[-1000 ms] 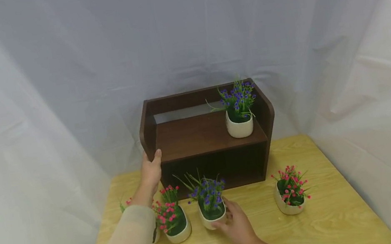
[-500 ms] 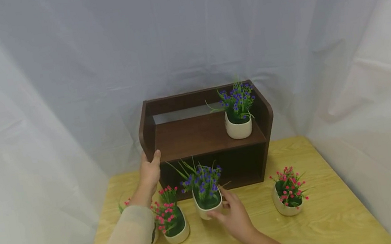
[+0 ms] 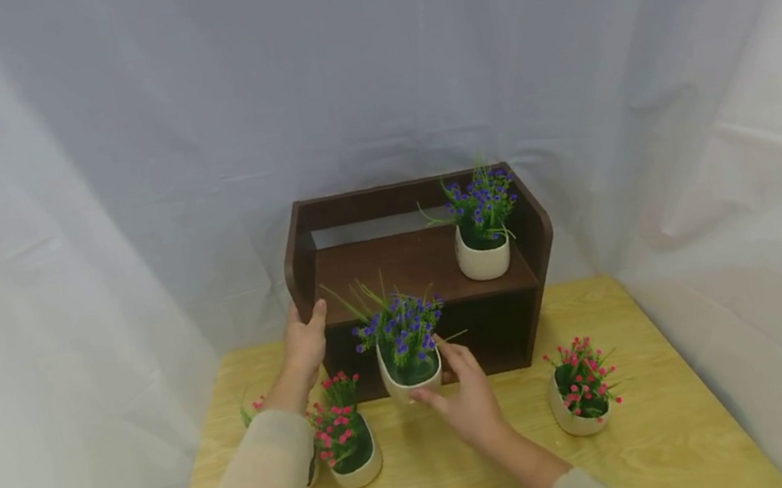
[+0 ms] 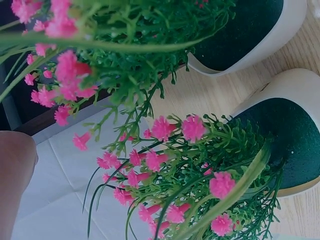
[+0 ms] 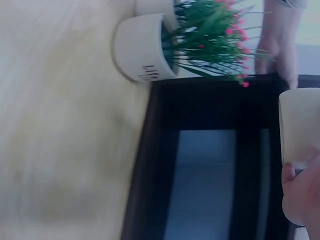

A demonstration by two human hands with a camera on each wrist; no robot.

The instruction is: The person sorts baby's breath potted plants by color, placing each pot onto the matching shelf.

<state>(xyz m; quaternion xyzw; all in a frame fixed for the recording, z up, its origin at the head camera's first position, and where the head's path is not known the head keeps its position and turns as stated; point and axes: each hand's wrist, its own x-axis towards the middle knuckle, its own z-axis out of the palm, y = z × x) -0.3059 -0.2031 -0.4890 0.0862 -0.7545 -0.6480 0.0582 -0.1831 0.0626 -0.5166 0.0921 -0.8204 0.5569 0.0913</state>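
My right hand [image 3: 469, 401] grips a white pot of blue-purple artificial flowers [image 3: 408, 359] by its right side, thumb at the near rim. In the head view this pot is raised off the table and overlaps the front of the dark brown shelf [image 3: 395, 273]. The right wrist view shows the held white pot [image 5: 300, 125] at its right edge, with part of the hand [image 5: 302, 197]. At the shelf's left side panel, my left hand [image 3: 304, 341] holds the front edge, its thumb in front and the other fingers mostly hidden behind.
Another pot of purple flowers [image 3: 485, 255] stands at the right end of the shelf top. A pot of pink flowers [image 3: 355, 460] sits front left, with a second pink-flowered pot [image 4: 295, 90] beside it, partly behind my left sleeve. One more pink-flowered pot [image 3: 583, 401] stands on the right.
My right hand has lifted the pot of purple flowers off the table, up toward the shelf top's front edge. The left hand stays at the shelf's side panel.
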